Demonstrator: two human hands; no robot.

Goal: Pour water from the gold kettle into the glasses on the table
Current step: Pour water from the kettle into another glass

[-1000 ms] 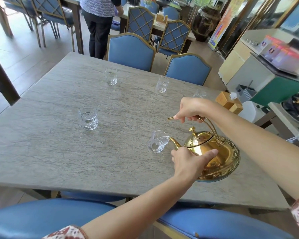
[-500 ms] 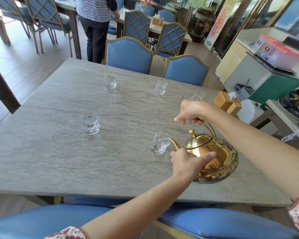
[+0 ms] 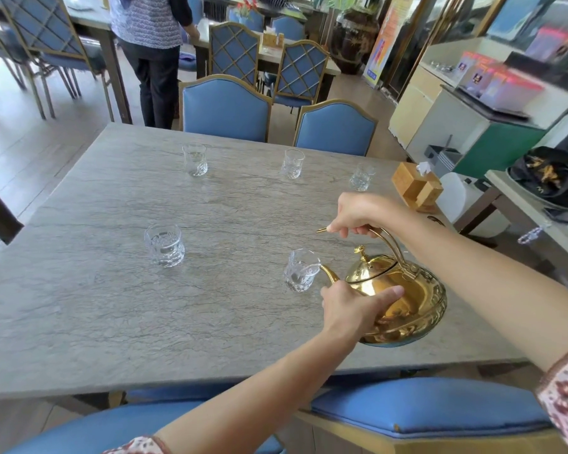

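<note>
Right hand point(image 3: 361, 213): fingers curled tight around the front end of the arched handle of the gold kettle point(image 3: 404, 296), carrying it from above.
Left hand point(image 3: 350, 306): fingers pressed against the near side of the kettle's body, thumb laid flat across the shiny wall just below the lid; it steadies the pot and does not wrap it.
Kettle: tilted forward toward the left, its base lifted at the back, lid knob upright on top, curved spout reaching to the rim of the nearest glass point(image 3: 300, 271).
Nearest glass: leaning, its rim touching the spout tip; some clear water shows in its bottom.
Second glass point(image 3: 164, 245): upright on the bench point(image 3: 112, 306), well to the left of the kettle, with water inside.
Far glasses: three stand in a row near the far edge, one at left point(image 3: 195, 159), one in the middle point(image 3: 292, 163), one at right point(image 3: 361, 177); their fill is hard to judge.
Wooden box point(image 3: 415, 186): at the far right corner of the bench, beyond the right hand.
Chairs: two blue ones point(image 3: 225, 109) behind the far edge.
</note>
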